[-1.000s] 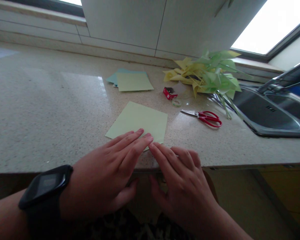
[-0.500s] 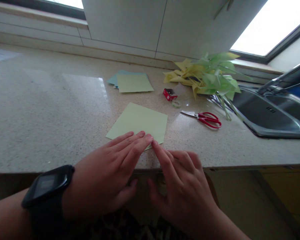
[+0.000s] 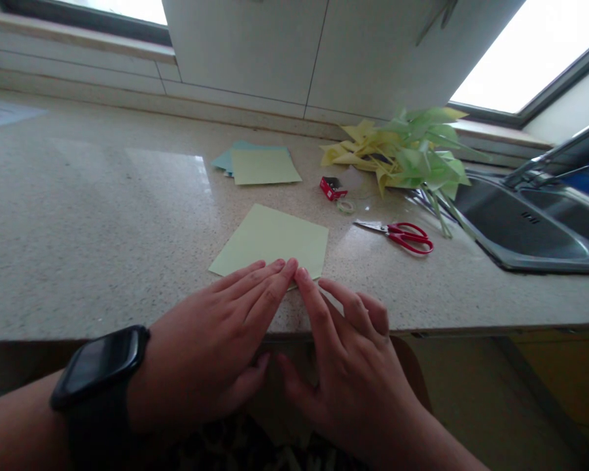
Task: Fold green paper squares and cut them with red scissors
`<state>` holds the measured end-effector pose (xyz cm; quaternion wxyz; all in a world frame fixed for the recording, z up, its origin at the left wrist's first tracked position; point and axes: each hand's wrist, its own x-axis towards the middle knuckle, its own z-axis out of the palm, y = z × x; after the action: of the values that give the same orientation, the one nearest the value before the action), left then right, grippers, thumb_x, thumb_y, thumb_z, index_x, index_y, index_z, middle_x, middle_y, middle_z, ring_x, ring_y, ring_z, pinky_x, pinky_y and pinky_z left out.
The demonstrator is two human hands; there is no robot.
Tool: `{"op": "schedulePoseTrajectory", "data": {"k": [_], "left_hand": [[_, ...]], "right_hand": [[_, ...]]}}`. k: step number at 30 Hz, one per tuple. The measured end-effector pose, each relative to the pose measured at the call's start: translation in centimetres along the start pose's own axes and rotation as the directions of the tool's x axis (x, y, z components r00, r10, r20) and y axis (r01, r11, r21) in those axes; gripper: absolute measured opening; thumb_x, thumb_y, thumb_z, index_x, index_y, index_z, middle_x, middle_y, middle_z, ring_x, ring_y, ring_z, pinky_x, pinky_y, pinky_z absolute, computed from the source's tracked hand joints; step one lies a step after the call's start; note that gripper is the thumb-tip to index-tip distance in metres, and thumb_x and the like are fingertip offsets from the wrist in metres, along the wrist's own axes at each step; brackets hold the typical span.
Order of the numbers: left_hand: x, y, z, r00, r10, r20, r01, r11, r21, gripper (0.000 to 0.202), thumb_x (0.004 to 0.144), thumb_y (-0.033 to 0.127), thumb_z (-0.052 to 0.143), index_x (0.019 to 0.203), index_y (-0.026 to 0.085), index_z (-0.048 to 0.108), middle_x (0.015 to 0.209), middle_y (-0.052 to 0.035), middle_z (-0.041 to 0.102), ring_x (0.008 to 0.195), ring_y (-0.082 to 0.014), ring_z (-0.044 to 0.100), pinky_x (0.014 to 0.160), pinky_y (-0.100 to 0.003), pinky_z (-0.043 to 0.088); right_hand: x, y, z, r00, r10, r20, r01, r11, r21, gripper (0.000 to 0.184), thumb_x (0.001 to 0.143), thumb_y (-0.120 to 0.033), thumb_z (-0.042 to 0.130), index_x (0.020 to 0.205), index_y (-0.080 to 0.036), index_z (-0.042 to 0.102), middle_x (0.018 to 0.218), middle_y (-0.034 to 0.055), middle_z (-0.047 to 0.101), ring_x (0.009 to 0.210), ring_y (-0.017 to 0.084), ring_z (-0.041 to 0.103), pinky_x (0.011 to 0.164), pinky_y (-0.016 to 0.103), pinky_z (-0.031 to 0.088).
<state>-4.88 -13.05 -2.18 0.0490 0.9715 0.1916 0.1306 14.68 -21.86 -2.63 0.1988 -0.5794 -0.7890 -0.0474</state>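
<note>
A pale yellow-green sheet of paper (image 3: 275,235) lies on the speckled countertop near its front edge, turned at an angle. The fingers of my left hand (image 3: 226,333) stretch flat over its near edge, side by side, thumb apart below. My right hand (image 3: 348,353) touches the near right part of the sheet with its extended index fingertip; the other fingers are loosely bent and its thumb stands apart. The two index fingertips almost meet. Both hands hide the near edge of the paper. A black smartwatch (image 3: 101,363) sits on my left wrist.
Beyond the sheet lies a stack of yellow and blue paper (image 3: 265,165). Right of it are a small red box (image 3: 332,188), a tape roll (image 3: 345,206) and red-handled scissors (image 3: 397,234). Paper pinwheels (image 3: 402,154) lie beside the metal sink (image 3: 515,229).
My right hand has shifted slightly left, and its bent fingers have moved up a little toward the paper. My left hand and the sheet stay nearly in place.
</note>
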Motion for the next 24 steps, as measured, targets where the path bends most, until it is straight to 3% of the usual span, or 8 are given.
{"op": "schedulePoseTrajectory", "data": {"k": [7, 13, 18, 24], "left_hand": [[0.3, 0.0, -0.3, 0.999, -0.027, -0.019, 0.025, 0.996, -0.082, 0.080, 0.080, 0.022, 0.062, 0.151, 0.001, 0.031, 0.152, -0.0234, 0.048, 0.143, -0.0306, 0.045, 0.118, -0.047, 0.041], [0.3, -0.1, -0.1, 0.992, -0.057, -0.116, 0.054, 0.998, -0.027, 0.060, 0.087, 0.023, 0.059, 0.143, 0.005, 0.045, 0.151, -0.0200, 0.049, 0.144, -0.0313, 0.041, 0.120, -0.049, 0.037], [0.7, 0.4, -0.4, 0.989, -0.045, -0.141, 0.045, 0.999, 0.001, 0.041, 0.091, 0.025, 0.057, 0.128, 0.009, 0.061, 0.127, -0.0144, 0.065, 0.121, -0.0314, 0.057, 0.105, -0.049, 0.048], [1.3, 1.2, -0.2, 0.982, -0.084, -0.168, 0.097, 0.993, 0.072, 0.035, 0.091, 0.022, 0.054, 0.122, 0.006, 0.063, 0.113, -0.0148, 0.067, 0.105, -0.0315, 0.059, 0.094, -0.050, 0.052]], "right_hand": [[0.9, 0.3, -0.5, 0.999, -0.041, 0.027, 0.039, 0.997, 0.073, 0.075, 0.093, -0.040, 0.056, 0.156, -0.008, 0.029, 0.158, 0.0090, 0.044, 0.144, 0.022, 0.040, 0.120, 0.040, 0.025], [1.0, 0.9, -0.1, 0.997, -0.069, 0.032, 0.066, 0.995, 0.081, 0.071, 0.092, -0.037, 0.056, 0.153, -0.009, 0.033, 0.152, 0.0095, 0.051, 0.142, 0.024, 0.043, 0.120, 0.042, 0.027], [1.2, 1.3, -0.3, 0.995, -0.094, 0.038, 0.089, 0.990, 0.112, 0.073, 0.091, -0.033, 0.058, 0.154, -0.010, 0.030, 0.152, 0.0092, 0.051, 0.139, 0.022, 0.044, 0.118, 0.041, 0.030], [1.5, 2.0, -0.5, 0.991, -0.119, 0.055, 0.110, 0.982, 0.152, 0.074, 0.090, -0.029, 0.058, 0.155, -0.010, 0.029, 0.144, 0.0118, 0.058, 0.132, 0.025, 0.050, 0.113, 0.044, 0.036]]}}
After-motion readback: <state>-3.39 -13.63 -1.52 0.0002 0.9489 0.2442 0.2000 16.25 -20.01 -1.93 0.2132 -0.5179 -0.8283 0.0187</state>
